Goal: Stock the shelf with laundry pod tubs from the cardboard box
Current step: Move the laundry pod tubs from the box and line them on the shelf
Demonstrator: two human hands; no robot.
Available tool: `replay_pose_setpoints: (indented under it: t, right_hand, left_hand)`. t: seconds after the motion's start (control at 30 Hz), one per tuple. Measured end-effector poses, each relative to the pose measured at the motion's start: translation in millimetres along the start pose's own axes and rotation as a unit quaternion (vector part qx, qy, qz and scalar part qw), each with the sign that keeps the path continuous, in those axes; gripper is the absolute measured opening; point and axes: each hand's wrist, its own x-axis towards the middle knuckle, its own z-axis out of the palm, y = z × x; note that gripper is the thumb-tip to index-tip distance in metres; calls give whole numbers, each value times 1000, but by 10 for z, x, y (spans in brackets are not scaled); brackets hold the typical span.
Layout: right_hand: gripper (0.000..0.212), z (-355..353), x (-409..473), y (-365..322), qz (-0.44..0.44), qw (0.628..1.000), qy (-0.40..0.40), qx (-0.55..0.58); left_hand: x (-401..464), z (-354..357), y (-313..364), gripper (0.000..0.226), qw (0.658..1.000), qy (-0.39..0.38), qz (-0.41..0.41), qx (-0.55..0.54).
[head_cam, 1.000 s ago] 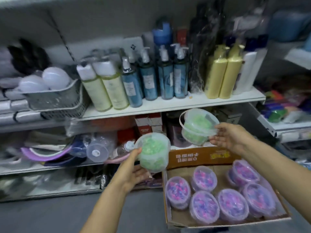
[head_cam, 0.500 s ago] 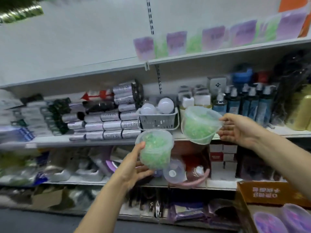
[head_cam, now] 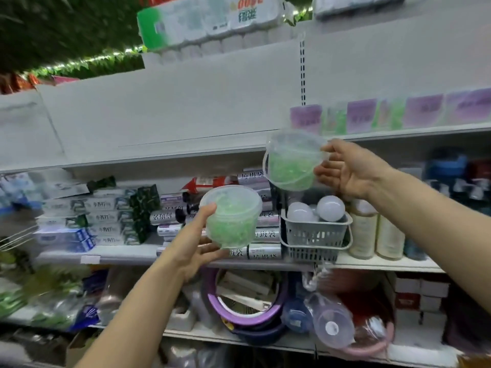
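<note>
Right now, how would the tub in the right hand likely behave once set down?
The tub looks rigid and light, held by the right hand alone. Its base is narrower than its rim, so it may tip if nudged.

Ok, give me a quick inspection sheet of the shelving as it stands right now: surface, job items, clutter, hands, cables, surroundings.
Surface: white metal upper shelf, bare on its left stretch; purple and green tubs lined up at its right.
Job's things: two clear plastic tubs of green pods, the left tub lower, the right tub raised near the upper shelf edge. Cardboard box not in view.
Clutter: grey basket of white bulbs, stacked toothpaste boxes.
Hands: left hand holds its tub from below and the side; right hand grips its tub's side.
Cables: nothing seen.
Surroundings: tissue packs on top.
</note>
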Motion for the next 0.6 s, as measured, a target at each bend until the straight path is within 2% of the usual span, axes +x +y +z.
replay_pose_setpoints:
  t: [0.07, 0.17, 0.43, 0.47, 0.53, 0.6]
  right_hand:
    - [17, 236, 197, -155, -20, 999, -13, 24]
    - [13, 546, 556, -321, -31, 998, -32, 53]
    - [16, 1187, 1510, -336, 3, 998, -41, 52]
    - [23, 1211, 1599, -320, 13, 998, -49, 39]
    - [32, 1199, 1701, -308, 11, 996, -50, -74]
    - [30, 1137, 1752, -309, -62, 961, -11, -268]
  left_hand:
    - [152, -28, 206, 48, 1000, -5, 19, 4]
    - [396, -53, 525, 59, 999, -15, 51, 11]
    - [1053, -111, 1295, 62, 995, -18, 98, 32]
    - [1141, -133, 1366, 65, 994, -17, 103, 34]
    - [1311, -186, 1486, 72, 993, -17, 112, 30]
    - [1462, -238, 1577, 73, 992, -20, 118, 28]
